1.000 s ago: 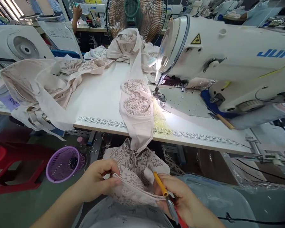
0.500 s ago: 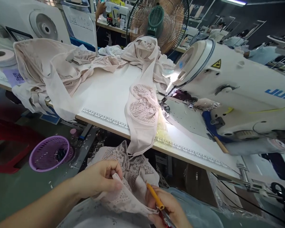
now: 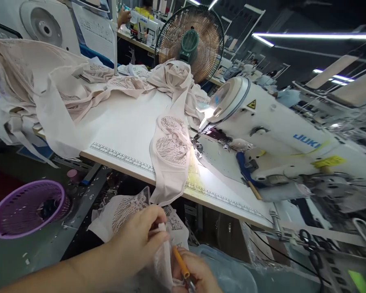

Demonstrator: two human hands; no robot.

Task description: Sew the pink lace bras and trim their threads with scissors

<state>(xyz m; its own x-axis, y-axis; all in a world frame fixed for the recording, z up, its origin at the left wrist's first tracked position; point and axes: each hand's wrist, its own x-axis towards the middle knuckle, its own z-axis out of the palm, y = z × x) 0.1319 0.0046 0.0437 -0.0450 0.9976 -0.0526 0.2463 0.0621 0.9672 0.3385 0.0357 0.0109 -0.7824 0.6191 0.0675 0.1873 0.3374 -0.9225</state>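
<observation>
My left hand (image 3: 144, 234) is closed, thumb and fingers pinching the edge of a pale pink lace bra piece (image 3: 163, 260) below the table edge. My right hand (image 3: 197, 270) is closed around a slim tool with an orange tube and a metal part (image 3: 181, 262), close against the same fabric. The tool's lower end is cut off by the frame, so its exact kind cannot be made out. More lace (image 3: 126, 215) hangs behind my left hand. On the table, a pink lace bra (image 3: 172, 148) lies beside the sewing machine needle, its band drooping over the front edge.
A white sewing machine (image 3: 262, 118) stands on the right of the table (image 3: 125, 122). Bras are heaped (image 3: 61, 81) at the left and back. Behind stands a fan (image 3: 189, 42). A purple basket (image 3: 30, 207) is on the floor at left, a clear blue bin (image 3: 225, 268) by my right hand.
The view has swung right, so the table things sit further left. My left hand has drawn the lace piece into a narrower, more upright fold. My right hand keeps the orange-tubed tool.
</observation>
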